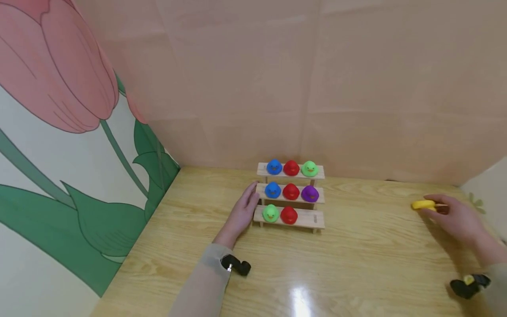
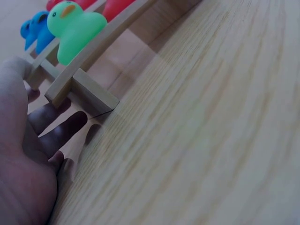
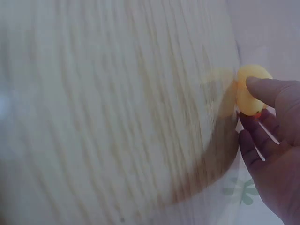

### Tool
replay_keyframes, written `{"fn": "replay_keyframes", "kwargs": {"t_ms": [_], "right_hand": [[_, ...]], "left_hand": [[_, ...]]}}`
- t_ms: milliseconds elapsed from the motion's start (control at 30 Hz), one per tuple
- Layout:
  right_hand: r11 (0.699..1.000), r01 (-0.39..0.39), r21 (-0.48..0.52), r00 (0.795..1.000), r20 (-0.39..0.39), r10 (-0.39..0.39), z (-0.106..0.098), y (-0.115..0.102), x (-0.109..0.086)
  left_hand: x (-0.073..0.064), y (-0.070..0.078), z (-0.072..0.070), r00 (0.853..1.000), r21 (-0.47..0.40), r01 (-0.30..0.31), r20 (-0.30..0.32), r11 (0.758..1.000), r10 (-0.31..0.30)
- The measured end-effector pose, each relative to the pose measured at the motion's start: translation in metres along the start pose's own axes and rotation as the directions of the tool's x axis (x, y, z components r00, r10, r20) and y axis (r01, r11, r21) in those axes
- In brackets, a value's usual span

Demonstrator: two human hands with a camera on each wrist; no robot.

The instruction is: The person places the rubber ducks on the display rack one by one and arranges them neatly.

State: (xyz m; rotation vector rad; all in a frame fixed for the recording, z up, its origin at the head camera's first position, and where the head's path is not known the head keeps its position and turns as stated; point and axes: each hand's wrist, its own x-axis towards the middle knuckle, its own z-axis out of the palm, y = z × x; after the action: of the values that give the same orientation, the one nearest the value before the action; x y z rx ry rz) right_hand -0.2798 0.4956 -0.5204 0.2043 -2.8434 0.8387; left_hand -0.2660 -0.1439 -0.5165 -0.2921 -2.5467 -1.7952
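Note:
At the right side of the table my right hand [image 1: 455, 218] pinches a yellow toy duck [image 1: 423, 204] between thumb and fingers. In the right wrist view the thumb lies across the duck [image 3: 244, 96], whose orange beak points toward the fingers. My left hand [image 1: 239, 213] rests at the left end of a three-tier wooden rack [image 1: 303, 216], its loosely extended fingers at the shelf ends. On the front tier sit a green duck [image 1: 270, 213] and a red duck [image 1: 289, 215], with bare wood to their right.
The middle tier carries a blue duck [image 1: 272, 190], a red duck [image 1: 291, 191] and a purple duck [image 1: 310, 193]. Behind, the top tier holds blue [image 1: 274, 167], red [image 1: 291, 167] and green ducks [image 1: 310, 168]. A pinkish backdrop [image 1: 245, 88] closes the table's back.

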Motion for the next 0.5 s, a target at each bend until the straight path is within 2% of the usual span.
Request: {"fn": "replay_keyframes", "kwargs": {"t_ms": [367,500], "right_hand": [[1.000,0.000,0.028,0.997,0.079,-0.002,0.008,-0.040,-0.009],[0.998,0.012,0.055,0.996,0.085,-0.017,0.011,-0.052,-0.012]], "left_hand": [[0.000,0.000,0.000,1.000,0.009,-0.007,-0.003,1.000,0.007],[0.000,0.000,0.000,1.000,0.013,-0.009,-0.005,1.000,0.009]]}}
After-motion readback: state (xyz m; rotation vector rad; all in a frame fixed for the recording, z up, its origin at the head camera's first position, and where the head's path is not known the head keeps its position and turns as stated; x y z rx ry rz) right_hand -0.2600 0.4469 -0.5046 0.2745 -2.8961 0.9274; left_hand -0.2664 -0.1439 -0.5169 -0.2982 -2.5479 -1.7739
